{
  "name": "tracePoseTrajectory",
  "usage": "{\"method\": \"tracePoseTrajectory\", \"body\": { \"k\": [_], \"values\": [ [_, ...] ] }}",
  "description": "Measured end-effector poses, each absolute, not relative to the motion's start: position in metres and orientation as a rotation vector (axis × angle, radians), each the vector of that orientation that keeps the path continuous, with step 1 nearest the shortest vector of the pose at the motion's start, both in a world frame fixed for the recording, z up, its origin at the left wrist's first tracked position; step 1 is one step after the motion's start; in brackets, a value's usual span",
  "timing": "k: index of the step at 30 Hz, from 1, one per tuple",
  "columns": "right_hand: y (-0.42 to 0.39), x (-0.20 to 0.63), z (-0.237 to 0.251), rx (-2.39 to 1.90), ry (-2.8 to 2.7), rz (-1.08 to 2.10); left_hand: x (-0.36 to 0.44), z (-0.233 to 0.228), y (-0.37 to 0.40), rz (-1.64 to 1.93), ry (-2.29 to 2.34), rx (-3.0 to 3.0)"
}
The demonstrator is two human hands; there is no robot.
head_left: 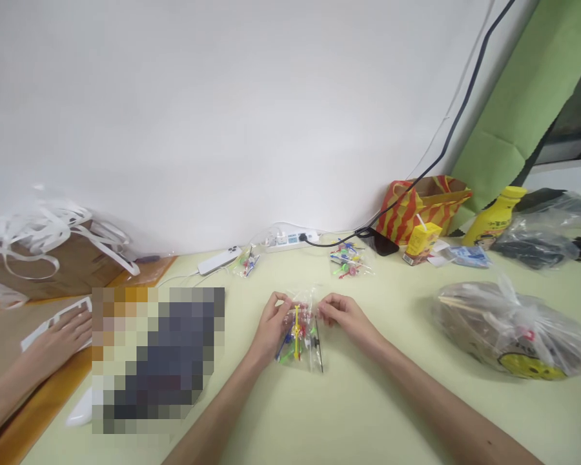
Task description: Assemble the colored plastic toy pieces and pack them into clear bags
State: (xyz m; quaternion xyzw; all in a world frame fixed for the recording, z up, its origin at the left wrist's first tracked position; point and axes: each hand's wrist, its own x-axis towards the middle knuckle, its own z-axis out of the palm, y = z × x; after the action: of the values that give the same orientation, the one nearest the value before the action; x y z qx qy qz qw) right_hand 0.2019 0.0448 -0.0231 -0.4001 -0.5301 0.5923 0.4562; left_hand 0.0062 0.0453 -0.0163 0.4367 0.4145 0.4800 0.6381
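A clear plastic bag [297, 330] of small coloured plastic pieces, with yellow, blue, green, red and black parts, is between my two hands at the middle of the table. My left hand [274, 318] pinches its upper left side, thumb and fingers closed on the film. On the other side, my right hand [343, 315] has its fingertips closed at the upper right edge of the same bag. Farther back lie two similar bags, a small bag [246, 261] to the left and a fuller bag [351, 258] to the right.
A power strip [291, 240] with cables runs along the wall. Right of it are a phone [381, 241], a striped paper bag [423, 203], a drink carton [420, 243], a yellow bottle [494, 216] and a tied plastic bag [513, 332]. Another person's hand [68, 334] rests at left.
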Motion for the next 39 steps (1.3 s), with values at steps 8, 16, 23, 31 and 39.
{"method": "tracePoseTrajectory", "body": {
  "k": [8, 16, 23, 31, 39],
  "values": [
    [0.047, 0.196, -0.032, -0.989, -1.306, 1.427, 0.008, -0.013, 0.045, 1.135, 0.982, 0.958],
    [0.048, 0.201, -0.027, -0.959, -1.279, 1.417, 0.000, -0.017, 0.050, 1.237, 1.039, 0.973],
    [0.052, 0.203, -0.030, -0.922, -1.251, 1.404, 0.001, -0.010, 0.047, 1.104, 1.007, 1.092],
    [0.055, 0.201, -0.034, -0.880, -1.244, 1.331, -0.004, -0.013, 0.051, 1.103, 1.084, 1.153],
    [0.047, 0.203, -0.035, -0.938, -1.394, 1.155, -0.011, -0.017, 0.054, 1.103, 0.995, 1.095]
  ]
}}
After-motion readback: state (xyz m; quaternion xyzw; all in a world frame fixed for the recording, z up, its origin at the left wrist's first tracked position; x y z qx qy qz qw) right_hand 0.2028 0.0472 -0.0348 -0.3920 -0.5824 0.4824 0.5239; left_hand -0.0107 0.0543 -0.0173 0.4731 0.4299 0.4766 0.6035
